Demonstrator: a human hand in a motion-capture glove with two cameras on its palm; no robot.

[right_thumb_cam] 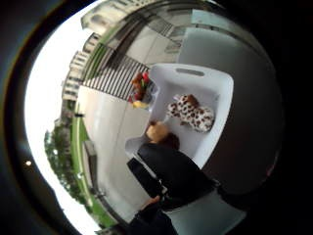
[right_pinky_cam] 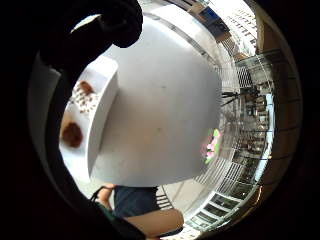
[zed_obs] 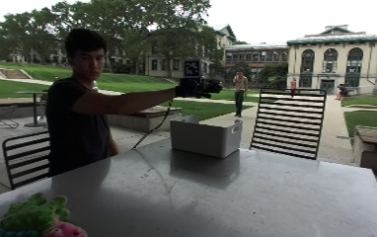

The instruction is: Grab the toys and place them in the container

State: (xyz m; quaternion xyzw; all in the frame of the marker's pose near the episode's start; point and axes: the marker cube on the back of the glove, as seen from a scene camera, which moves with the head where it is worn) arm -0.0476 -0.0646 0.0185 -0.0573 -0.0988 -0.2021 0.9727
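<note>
Your landmark is the white container (zed_obs: 206,136), which stands on the grey table (zed_obs: 241,192) toward the edge farthest from the outside camera. Inside it, the thumb-side palm view shows a spotted plush toy (right_thumb_cam: 191,113) lying on the floor of the container, with a brown toy (right_thumb_cam: 159,133) beside it and partly hidden behind your glove. The little-finger-side view shows the same spotted toy (right_pinky_cam: 85,99) and a darker brown one (right_pinky_cam: 72,134) within the white walls.

One more toy, a green and pink plush (zed_obs: 39,218), sits well apart from the container, at the table corner nearest the outside camera; it appears small at the table's edge in the little-finger-side view (right_pinky_cam: 212,145).

Your gloved right hand (zed_obs: 196,87) hangs above the container, not touching it, your arm stretched out level from the shoulder. Nothing shows in its grasp in any view, but you cannot tell from these pictures how far its fingers are curled.

A black slatted chair (zed_obs: 287,123) stands just beside the container, beyond the table.
</note>
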